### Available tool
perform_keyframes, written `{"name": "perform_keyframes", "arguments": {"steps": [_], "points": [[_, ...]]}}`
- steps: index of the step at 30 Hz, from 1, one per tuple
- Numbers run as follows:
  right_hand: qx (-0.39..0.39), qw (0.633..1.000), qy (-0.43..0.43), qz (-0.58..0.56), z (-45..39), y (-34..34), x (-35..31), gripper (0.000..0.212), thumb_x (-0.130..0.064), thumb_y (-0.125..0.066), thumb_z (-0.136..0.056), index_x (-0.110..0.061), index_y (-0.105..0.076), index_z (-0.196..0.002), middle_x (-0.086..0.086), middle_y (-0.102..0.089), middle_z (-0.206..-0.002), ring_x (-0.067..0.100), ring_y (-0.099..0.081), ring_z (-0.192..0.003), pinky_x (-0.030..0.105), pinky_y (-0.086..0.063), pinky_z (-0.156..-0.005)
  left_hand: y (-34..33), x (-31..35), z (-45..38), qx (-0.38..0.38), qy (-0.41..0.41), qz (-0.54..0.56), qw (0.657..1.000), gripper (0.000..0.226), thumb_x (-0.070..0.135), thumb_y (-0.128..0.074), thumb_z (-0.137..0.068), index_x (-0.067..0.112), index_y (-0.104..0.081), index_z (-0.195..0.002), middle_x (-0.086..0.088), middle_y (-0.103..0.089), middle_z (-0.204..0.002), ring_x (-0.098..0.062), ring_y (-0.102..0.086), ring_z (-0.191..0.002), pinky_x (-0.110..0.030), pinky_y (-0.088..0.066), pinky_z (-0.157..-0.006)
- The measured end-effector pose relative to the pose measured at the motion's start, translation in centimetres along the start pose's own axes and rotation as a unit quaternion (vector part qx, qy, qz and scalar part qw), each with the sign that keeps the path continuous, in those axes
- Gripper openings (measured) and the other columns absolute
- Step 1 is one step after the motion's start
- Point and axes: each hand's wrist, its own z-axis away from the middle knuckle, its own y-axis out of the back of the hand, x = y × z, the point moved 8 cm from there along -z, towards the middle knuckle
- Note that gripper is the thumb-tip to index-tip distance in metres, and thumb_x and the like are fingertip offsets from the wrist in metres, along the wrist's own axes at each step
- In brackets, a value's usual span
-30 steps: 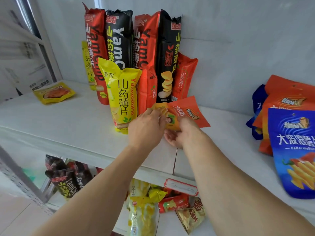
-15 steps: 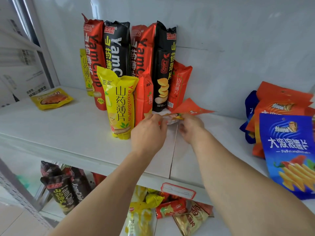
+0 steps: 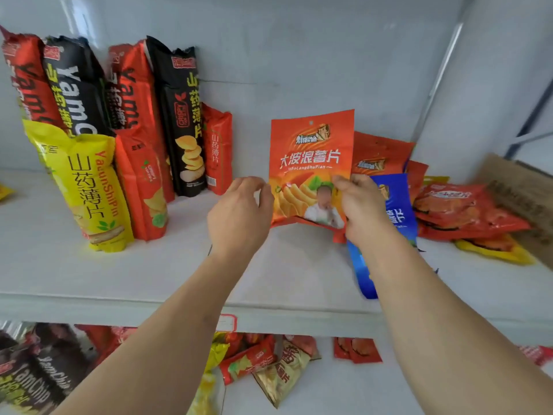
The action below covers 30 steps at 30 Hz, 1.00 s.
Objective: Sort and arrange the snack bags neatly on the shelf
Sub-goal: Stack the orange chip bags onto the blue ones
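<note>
An orange chip bag (image 3: 311, 157) stands upright on the white shelf (image 3: 167, 274), a little right of the middle. My right hand (image 3: 359, 208) pinches its lower right edge, thumb on the front. My left hand (image 3: 238, 214) hovers at the bag's lower left edge with fingers loosely curled, holding nothing. Left of it stands a row of tall red and black yam chip bags (image 3: 179, 121), with a yellow bag (image 3: 89, 187) and a shorter red bag (image 3: 143, 187) in front.
A blue bag (image 3: 395, 211) and more orange bags (image 3: 380, 154) lie behind my right hand. Flat red and yellow packets (image 3: 466, 211) and a cardboard box (image 3: 520, 190) sit at the far right. Several loose bags (image 3: 269, 363) lie on the lower shelf.
The orange bag went from lying tilted near the yam chip row to standing upright further right. Both hands moved right with it, and my view turned right.
</note>
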Motion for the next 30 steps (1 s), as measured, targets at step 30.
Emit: {"name": "perform_keyframes", "arguments": {"steps": [30], "points": [[0.021,0.984,0.034,0.173,-14.2,10.4,0.6,0.033,-0.034,-0.055,-0.098,-0.013,-0.056,-0.123,0.003,-0.062,-0.118,0.023,-0.059,-0.108,0.032,-0.043,-0.081,-14.7,11.7,1.5,-0.039,-0.027,-0.056,0.997,0.021,0.028,-0.054,-0.097,0.016,-0.071,-0.099,0.001,-0.070,-0.105,-0.023,-0.059,-0.102,-0.035,-0.048,-0.082]]}}
